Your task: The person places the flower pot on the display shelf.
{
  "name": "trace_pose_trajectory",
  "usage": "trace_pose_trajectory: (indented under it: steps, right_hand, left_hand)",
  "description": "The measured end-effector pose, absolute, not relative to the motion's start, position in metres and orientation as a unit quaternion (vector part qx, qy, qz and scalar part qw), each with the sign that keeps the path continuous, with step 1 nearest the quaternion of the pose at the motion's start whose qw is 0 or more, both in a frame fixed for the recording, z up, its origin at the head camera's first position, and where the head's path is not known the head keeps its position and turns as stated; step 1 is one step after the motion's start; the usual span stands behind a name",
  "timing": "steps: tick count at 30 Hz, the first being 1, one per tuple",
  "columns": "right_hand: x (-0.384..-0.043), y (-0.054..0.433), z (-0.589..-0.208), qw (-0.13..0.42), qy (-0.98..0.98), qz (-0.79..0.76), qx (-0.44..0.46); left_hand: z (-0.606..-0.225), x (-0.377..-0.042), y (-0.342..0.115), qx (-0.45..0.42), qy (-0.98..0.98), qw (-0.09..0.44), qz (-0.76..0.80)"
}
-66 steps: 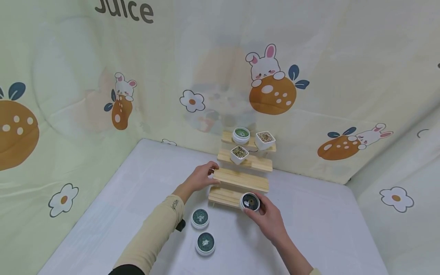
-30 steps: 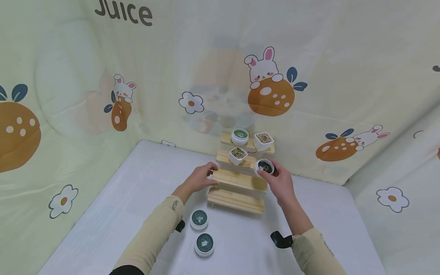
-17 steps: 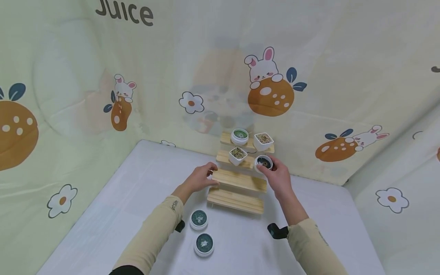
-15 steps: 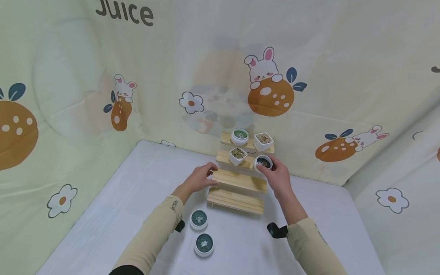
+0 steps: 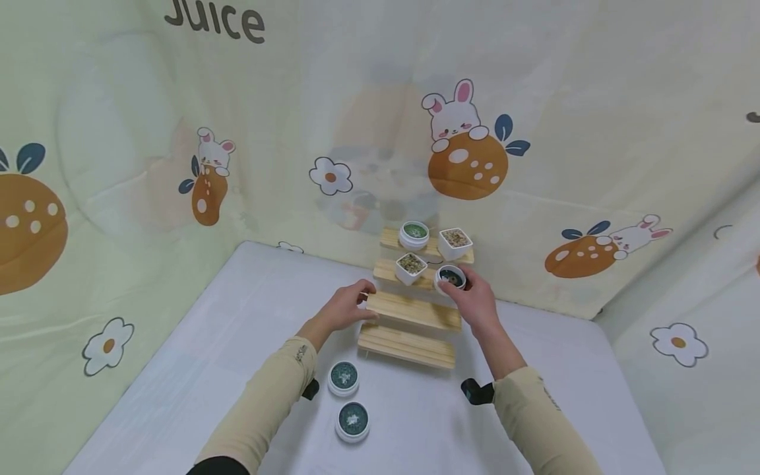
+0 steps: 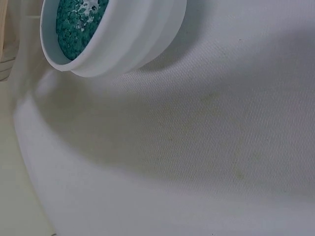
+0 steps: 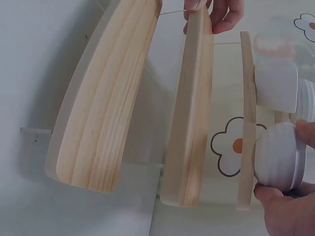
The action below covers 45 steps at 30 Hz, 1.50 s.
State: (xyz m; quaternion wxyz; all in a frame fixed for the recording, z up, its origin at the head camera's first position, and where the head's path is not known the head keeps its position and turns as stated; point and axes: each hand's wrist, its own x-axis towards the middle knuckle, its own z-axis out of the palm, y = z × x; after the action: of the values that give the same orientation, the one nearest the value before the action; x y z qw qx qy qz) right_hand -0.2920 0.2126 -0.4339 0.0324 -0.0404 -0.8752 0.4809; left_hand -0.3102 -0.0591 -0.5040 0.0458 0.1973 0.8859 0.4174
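Observation:
A stepped wooden display stand (image 5: 414, 310) stands at the back of the table. My left hand (image 5: 340, 309) pinches the left end of its second step from the bottom; the right wrist view shows those fingers (image 7: 229, 14) at the plank's end. On the right part of the third step, my right hand (image 5: 478, 303) grips a round white pot (image 5: 450, 278) with a dark filling. From the side, this pot (image 7: 276, 156) appears to touch the plank, thumb and fingers around it. Left of it on that step sits a square white pot (image 5: 411, 269) of beige-green granules.
The top step carries a round pot with green filling (image 5: 414, 235) and a square pot of beige granules (image 5: 454, 244). Two round pots with teal granules, one farther (image 5: 344, 379) and one nearer (image 5: 353, 422), stand on the white tabletop (image 5: 415, 422). A printed curtain (image 5: 368, 119) hangs behind.
My right hand has carried the dark-filled pot from the bottom step up to the third, then shifted it slightly left. The left hand stays at the stand's left end.

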Motion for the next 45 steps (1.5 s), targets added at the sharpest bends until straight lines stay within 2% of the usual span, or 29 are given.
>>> trace_pose_trajectory:
  steps: [17, 45]
  right_hand:
    - [-0.2954, 0.2152, -0.4312, 0.022, -0.88, 0.473, -0.028]
    - [-0.2912, 0.2146, -0.4317, 0.034, -0.88, 0.472, -0.038]
  left_hand:
    - [-0.5062, -0.312, -0.0586, 0.199, 0.886, 0.043, 0.416]
    - [-0.5079, -0.3127, -0.0579, 0.195, 0.886, 0.042, 0.418]
